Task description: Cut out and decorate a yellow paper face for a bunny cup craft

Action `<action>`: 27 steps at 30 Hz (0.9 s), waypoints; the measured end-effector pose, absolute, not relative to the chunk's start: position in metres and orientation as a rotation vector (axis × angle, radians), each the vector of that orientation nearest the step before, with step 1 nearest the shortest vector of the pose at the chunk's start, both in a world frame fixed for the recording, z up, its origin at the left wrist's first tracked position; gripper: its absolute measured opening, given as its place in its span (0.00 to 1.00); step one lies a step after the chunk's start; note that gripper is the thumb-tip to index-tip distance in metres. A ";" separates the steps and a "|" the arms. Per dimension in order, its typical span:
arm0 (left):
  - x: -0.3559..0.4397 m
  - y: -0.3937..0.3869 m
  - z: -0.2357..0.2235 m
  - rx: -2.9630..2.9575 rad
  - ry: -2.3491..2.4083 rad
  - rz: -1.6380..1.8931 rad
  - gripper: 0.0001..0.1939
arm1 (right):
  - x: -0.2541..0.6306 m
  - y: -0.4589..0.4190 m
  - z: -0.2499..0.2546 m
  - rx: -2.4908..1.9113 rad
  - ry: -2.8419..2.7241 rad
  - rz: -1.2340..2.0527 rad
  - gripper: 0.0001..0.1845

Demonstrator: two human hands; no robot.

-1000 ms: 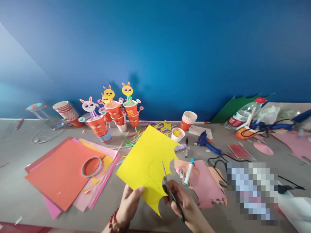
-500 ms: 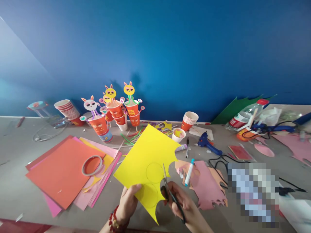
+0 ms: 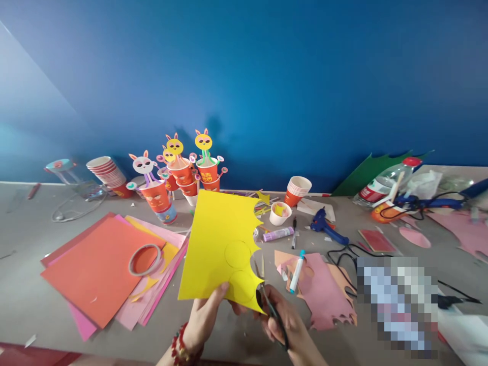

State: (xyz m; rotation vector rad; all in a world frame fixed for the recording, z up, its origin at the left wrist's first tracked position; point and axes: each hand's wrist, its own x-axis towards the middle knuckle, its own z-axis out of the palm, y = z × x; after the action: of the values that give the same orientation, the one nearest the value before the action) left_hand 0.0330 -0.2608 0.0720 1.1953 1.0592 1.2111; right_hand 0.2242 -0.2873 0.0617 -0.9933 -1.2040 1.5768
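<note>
Above the near edge of the grey table surface point(image 3: 23, 290), the person's left hand point(image 3: 206, 317) pinches the lower edge of a yellow, scallop-sided paper sheet point(image 3: 215, 229) marked with two drawn circles. The right hand point(image 3: 287, 317) grips black-handled metal scissors point(image 3: 272, 309), blades slightly parted at the sheet's right edge.

Found plain bright yellow on the sheet point(image 3: 213, 223), with two thin, darker circle outlines. Recorded black on the handles of the scissors point(image 3: 282, 333), red on the beaded bracelet point(image 3: 178, 343), gold print over orange-red on the cup point(image 3: 155, 195), lilac on the tube point(image 3: 279, 234), dark blue on the glue gun point(image 3: 323, 221).
</note>
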 end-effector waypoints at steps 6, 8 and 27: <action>0.046 -0.274 0.072 1.317 1.032 1.071 0.29 | 0.208 -0.286 0.074 -1.188 -0.961 1.319 0.23; 0.045 -0.276 0.070 1.311 1.034 1.048 0.28 | 0.207 -0.282 0.078 -1.194 -0.932 1.304 0.21; 0.033 -0.258 0.077 1.429 1.068 1.197 0.19 | 0.247 -0.297 0.053 -1.154 -1.285 1.339 0.29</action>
State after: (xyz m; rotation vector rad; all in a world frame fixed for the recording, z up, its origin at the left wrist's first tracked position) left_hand 0.0327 -0.2583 0.0772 1.4290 1.0683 1.1969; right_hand 0.2466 -0.2972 0.0529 -1.1535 -1.2847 1.3391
